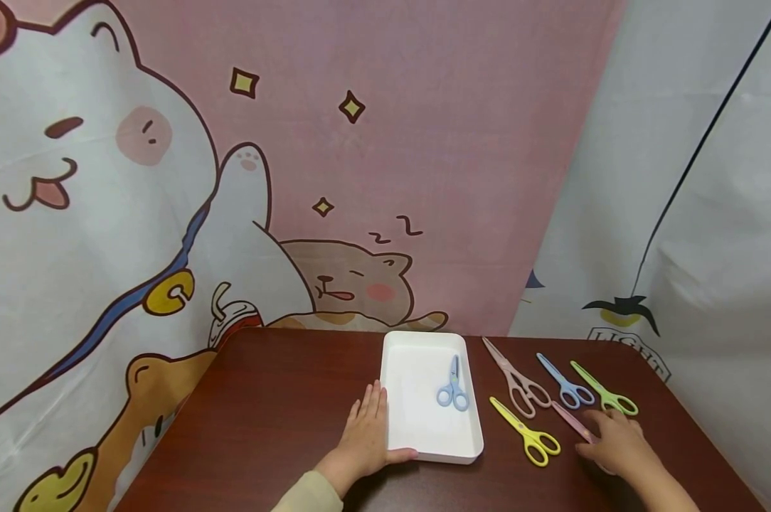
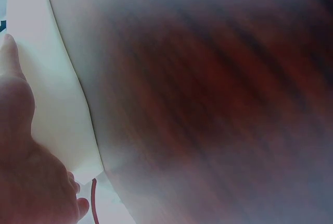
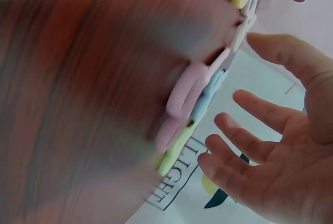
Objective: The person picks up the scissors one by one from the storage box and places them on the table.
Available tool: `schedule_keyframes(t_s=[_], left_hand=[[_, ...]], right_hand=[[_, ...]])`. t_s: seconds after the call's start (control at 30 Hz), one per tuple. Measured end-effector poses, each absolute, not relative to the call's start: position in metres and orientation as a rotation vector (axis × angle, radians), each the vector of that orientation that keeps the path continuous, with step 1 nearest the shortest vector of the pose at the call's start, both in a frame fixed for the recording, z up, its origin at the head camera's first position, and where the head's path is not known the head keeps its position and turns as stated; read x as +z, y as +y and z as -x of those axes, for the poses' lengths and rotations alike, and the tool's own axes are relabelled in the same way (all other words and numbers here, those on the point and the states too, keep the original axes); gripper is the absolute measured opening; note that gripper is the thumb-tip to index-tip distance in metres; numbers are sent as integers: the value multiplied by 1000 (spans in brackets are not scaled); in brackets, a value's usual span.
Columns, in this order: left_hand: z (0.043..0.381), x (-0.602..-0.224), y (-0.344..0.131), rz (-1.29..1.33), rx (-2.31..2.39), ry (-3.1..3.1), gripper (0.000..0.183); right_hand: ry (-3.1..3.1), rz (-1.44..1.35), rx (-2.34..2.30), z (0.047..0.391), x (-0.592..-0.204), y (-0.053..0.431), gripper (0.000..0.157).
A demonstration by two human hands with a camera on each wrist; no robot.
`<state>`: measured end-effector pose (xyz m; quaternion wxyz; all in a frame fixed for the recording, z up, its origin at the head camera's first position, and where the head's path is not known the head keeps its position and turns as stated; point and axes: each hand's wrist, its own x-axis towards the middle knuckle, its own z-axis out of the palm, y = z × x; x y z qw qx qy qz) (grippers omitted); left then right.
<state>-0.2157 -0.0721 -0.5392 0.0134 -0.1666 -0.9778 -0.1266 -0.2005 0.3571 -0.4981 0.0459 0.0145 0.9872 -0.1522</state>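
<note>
My left hand lies against the left side of a white tray, fingers straight, thumb at its near edge. Inside the tray is a small pair of blue scissors. Over at the right, my right hand hovers above pink scissors, partly covering their handles. The right wrist view shows its fingers spread and loosely bent, apart from the pink handles. Around it lie green scissors, another blue pair, yellow scissors and a larger pale pink pair.
The dark brown table ends at a cartoon-printed cloth behind. The pale pink and yellow scissors lie between the tray and my right hand. At the right, the table edge runs close to my right forearm.
</note>
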Motion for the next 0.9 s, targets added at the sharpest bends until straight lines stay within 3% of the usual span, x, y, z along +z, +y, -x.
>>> schedule_keyframes(t_s=[0.27,0.67,0.9], left_hand=[[216,-538,-72,517,-408,-3051,130],[214,-530,-71,527,-378,-3064,128],[212,-527,-71,517,-375,-3075,128]], right_hand=[[3055,-66,-514,207,-496,337,89],[3214,60,-464,206,-504,324,84],[3205,93,-475,206,-505,317,89]])
